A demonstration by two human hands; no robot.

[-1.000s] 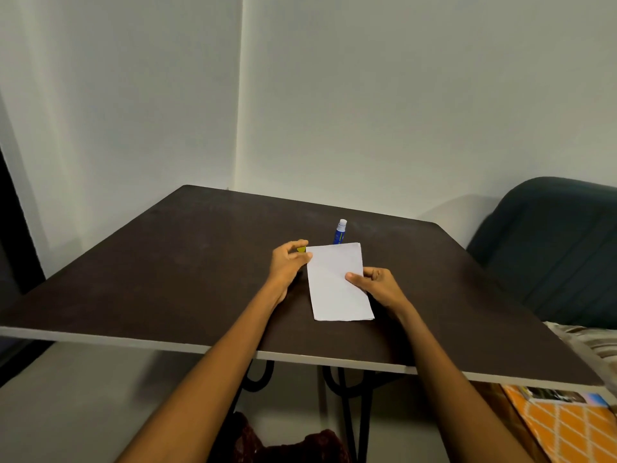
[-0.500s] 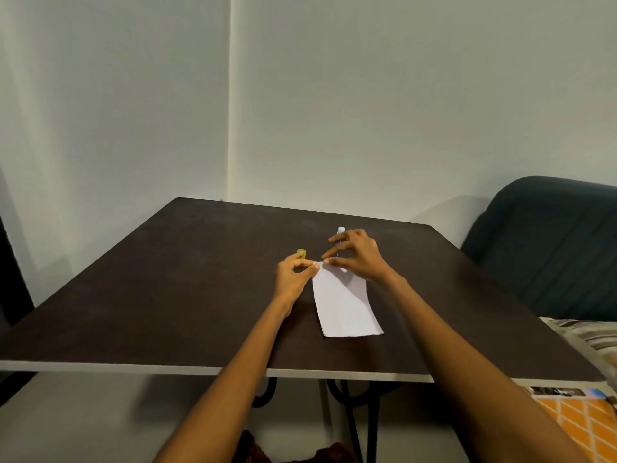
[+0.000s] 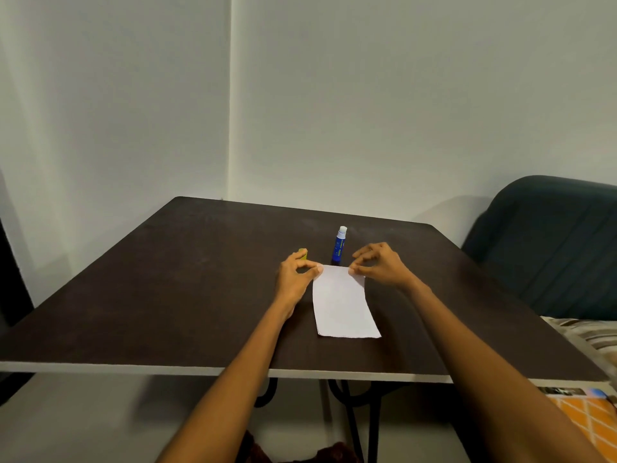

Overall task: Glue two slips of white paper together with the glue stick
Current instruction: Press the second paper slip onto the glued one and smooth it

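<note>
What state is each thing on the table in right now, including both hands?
glue stick: upright, uncapped
yellow cap: behind left hand, partly hidden
white paper: flat on table
left hand: fingers pinching paper's far left corner
right hand: fingers pinching far right corner

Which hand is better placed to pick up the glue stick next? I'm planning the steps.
Probably the right hand. The uncapped glue stick stands just past the paper, about as near to either hand, but the left hand seems to hold the yellow cap while pinching the paper's far corner.

Left hand (image 3: 295,277) and right hand (image 3: 380,265) reach forward, fingertips apparently pinched.
</note>
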